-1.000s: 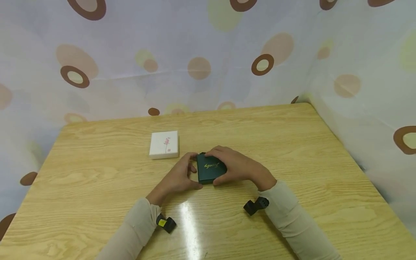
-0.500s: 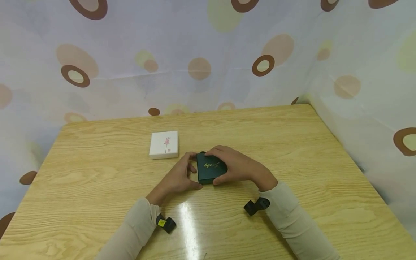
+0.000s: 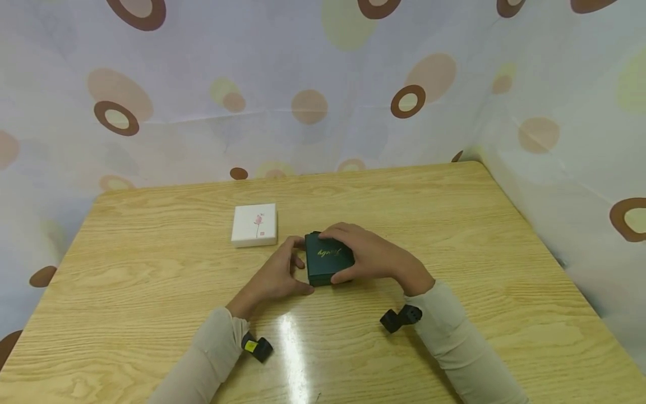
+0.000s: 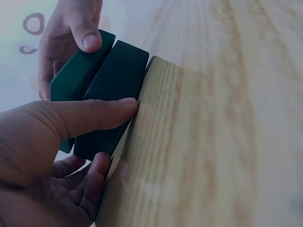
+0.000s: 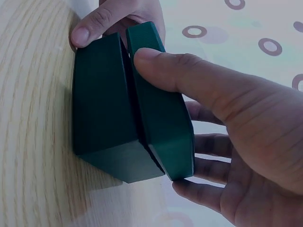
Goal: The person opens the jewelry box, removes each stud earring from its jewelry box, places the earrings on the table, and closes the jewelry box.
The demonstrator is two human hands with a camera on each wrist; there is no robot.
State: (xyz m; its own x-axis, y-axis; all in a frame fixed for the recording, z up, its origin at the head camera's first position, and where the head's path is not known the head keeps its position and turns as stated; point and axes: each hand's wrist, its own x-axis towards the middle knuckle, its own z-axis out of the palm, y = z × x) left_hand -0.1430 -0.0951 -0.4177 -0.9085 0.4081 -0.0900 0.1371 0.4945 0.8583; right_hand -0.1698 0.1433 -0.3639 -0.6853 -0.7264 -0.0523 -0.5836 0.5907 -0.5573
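A dark green jewelry box with gold lettering sits on the table between both hands. Its lid (image 3: 323,261) is raised slightly off the base (image 5: 99,99), and a narrow dark gap runs between them in both wrist views. My right hand (image 3: 373,255) grips the lid, thumb on the near side and fingers at the far side. Lower down, my left hand (image 3: 277,275) holds the base at its left end, the thumb (image 4: 104,116) pressing the near side. What the box contains is hidden.
A white square box (image 3: 254,224) with a pink flower print lies behind the left hand. The wooden table (image 3: 479,224) ends at a patterned cloth (image 3: 272,67) behind and on the right.
The lid has come up a little from the base, with my right hand rising along with it. My left hand and the white box stay where they were.
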